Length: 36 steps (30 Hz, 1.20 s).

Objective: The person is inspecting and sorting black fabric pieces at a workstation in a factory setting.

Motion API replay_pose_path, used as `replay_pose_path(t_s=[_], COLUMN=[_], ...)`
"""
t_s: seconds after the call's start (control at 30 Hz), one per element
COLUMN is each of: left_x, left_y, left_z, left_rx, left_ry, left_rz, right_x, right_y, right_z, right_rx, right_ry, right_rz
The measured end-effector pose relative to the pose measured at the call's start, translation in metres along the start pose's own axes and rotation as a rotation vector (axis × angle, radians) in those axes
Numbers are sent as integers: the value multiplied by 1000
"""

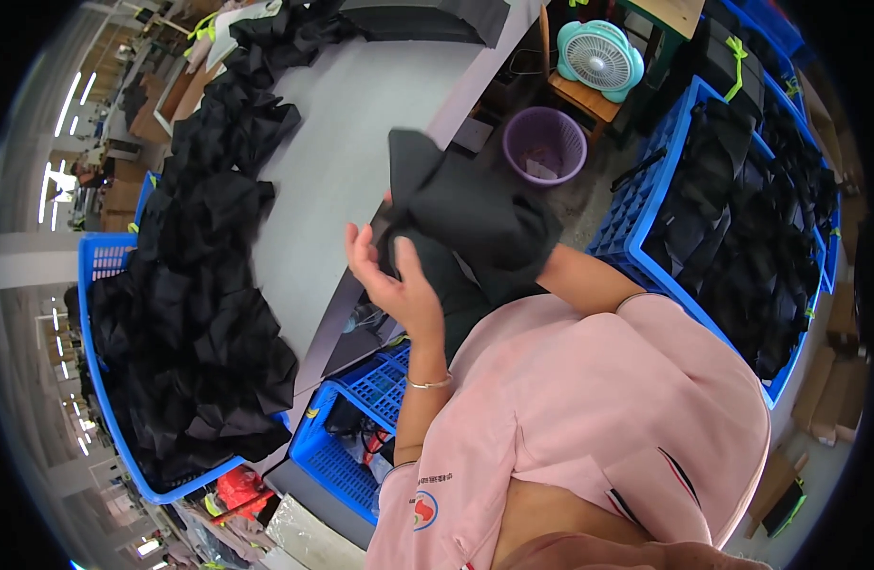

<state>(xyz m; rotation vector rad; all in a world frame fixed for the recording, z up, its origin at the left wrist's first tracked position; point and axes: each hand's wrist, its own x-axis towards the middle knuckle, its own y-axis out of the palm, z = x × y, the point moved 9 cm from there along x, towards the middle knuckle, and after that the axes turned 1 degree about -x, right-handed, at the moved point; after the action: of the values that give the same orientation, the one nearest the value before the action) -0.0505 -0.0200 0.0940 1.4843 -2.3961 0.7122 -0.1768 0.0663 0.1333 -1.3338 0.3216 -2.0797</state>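
A black cloth piece [475, 214], its kind not plain to see, hangs in front of me above the table's edge. My right forearm [589, 282] runs into it from the right. The cloth covers nearly all of that hand and hangs on it, so the fingers' grip is mostly hidden. Just left of the cloth is my left hand [399, 290], thumb and fingers apart, with nothing plainly held. Left of it on the pale table [332, 152] lies a long heap of similar black cloth pieces [204, 285], spilling into a blue crate [99, 351].
Blue crates [646, 190] full of black pieces stand on the right. A purple bin [544, 142] and a turquoise fan [600, 59] on a wooden stool [589, 98] are ahead. Beneath the table's near end sits a blue basket [346, 470] with mixed items.
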Motion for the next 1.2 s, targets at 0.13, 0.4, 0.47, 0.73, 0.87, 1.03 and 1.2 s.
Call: replay_pose_path(t_s=[0.13, 0.4, 0.47, 0.73, 0.87, 1.03, 1.2], left_x=[-44, -16, 13, 124, 142, 106, 79], left_y=[43, 38, 31, -49, -55, -23, -1], left_z=[-49, 84, 95, 182, 156, 114, 75], left_rx=[117, -728, -759, -388, -685, -564, -476], left_ry=[322, -590, -637, -517, -430, -415, -409], left_rz=[271, 337, 134, -241, -172, 53, 225], right_x=[0, -35, -48, -85, -150, -99, -10], right_y=[19, 80, 116, 129, 120, 83, 87], right_z=[-42, -103, -84, 33, -21, -77, -57], right_rx=[-168, 332, 454, 947, 1373, 656, 415], right_ry=[12, 438, 552, 371, 1180, 871, 592], right_rz=[-155, -20, 20, 565, 423, 58, 88])
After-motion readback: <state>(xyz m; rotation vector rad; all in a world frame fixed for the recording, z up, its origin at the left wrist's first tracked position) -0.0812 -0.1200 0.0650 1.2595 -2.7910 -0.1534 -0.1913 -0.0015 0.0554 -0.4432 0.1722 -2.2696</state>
